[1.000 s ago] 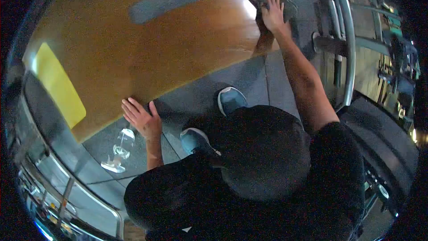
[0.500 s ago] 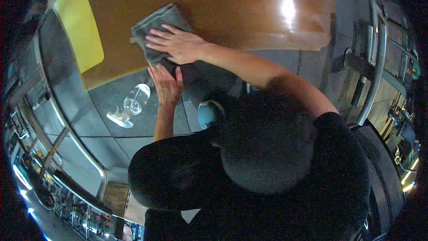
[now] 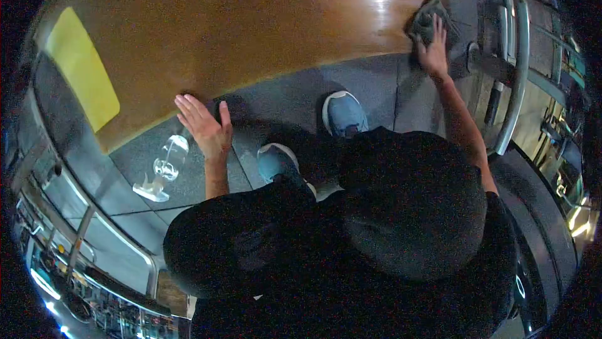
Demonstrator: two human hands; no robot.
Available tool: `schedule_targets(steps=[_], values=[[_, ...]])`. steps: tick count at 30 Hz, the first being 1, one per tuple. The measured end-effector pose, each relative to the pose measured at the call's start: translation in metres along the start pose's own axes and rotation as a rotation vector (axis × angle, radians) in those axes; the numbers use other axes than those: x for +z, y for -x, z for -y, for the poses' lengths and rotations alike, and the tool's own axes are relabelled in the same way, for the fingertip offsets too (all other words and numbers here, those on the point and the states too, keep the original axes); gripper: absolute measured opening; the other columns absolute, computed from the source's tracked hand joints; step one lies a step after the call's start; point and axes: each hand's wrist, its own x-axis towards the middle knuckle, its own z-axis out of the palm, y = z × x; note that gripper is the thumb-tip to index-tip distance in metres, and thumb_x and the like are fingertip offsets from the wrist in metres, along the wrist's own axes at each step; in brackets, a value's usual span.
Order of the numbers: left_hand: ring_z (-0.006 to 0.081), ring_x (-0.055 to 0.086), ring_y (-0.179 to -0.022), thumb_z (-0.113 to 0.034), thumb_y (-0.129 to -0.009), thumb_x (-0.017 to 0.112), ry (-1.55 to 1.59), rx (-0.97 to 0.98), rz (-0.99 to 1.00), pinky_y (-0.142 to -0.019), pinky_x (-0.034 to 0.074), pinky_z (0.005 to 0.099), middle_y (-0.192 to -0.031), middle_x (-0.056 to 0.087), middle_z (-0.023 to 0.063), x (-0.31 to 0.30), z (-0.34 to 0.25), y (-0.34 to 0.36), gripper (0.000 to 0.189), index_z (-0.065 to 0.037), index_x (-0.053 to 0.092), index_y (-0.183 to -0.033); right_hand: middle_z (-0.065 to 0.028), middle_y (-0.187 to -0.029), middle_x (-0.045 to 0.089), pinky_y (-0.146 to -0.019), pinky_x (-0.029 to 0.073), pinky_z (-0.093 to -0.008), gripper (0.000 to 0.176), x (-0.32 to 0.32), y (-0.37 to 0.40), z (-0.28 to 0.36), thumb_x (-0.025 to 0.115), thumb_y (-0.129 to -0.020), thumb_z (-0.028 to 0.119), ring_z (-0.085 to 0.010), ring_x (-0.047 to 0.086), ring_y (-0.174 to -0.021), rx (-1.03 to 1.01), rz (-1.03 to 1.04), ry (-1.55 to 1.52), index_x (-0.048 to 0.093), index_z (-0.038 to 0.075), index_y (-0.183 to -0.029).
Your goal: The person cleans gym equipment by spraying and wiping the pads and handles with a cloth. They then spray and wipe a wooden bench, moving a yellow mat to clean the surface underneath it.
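Near the right end of the brown mat (image 3: 263, 31), my right hand (image 3: 434, 50) lies on a crumpled dark grey cloth (image 3: 429, 18), its fingers stretched over it. At the mat's near edge on the left is my left hand (image 3: 207, 127), fingers and thumb spread, holding nothing. A clear spray bottle (image 3: 168, 160) with a white trigger head lies on its side on the dark tiles, just left of that hand.
A yellow patch (image 3: 84, 69) marks the mat's left end. Two blue-grey shoes (image 3: 345, 113) stand on the dark floor tiles (image 3: 376, 82). Metal frames with curved tubes (image 3: 519, 75) rise at the right, and others (image 3: 94, 213) at the left.
My right hand and the cloth have moved from the mat's left part to its right end. My left hand has come off the cloth. Both shoes now show more fully.
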Motion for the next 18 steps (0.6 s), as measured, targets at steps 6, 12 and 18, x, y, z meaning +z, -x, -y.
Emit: schedule_targets(steps=[6,12,18], values=[[0.0480,0.014,-0.155,-0.045,-0.103,0.050,0.082,-0.016,0.035,-0.124,0.012,0.0588,-0.164,0.016,0.0369,0.001,0.006,0.002,0.086,0.014,0.018,-0.157,-0.0170,-0.170,0.020,-0.127,0.008,-0.0555,0.088,0.022,-0.061,0.218,0.070,-0.090,0.026,-0.0345,0.011,-0.159,-0.408,0.341,-0.009,0.023,0.010,-0.163],[0.0486,0.013,-0.155,-0.038,-0.101,0.049,0.169,0.030,0.039,-0.124,0.011,0.0614,-0.163,0.017,0.0375,-0.005,0.012,0.003,0.082,0.014,0.019,-0.156,-0.0120,-0.170,0.021,-0.129,0.009,-0.0517,0.085,0.098,-0.113,0.413,0.069,-0.090,0.037,-0.0294,0.015,-0.158,-0.989,0.380,-0.174,0.029,0.013,-0.161],[0.0477,0.016,-0.154,-0.033,-0.098,0.048,-0.173,-0.029,0.382,-0.123,0.014,0.0630,-0.162,0.022,0.0359,-0.009,0.009,0.000,0.077,0.015,0.025,-0.153,-0.0101,-0.170,0.025,-0.129,0.010,-0.0501,0.082,0.109,-0.114,0.464,0.069,-0.090,0.038,-0.0268,0.019,-0.158,-0.981,0.271,-0.204,0.034,0.014,-0.160]])
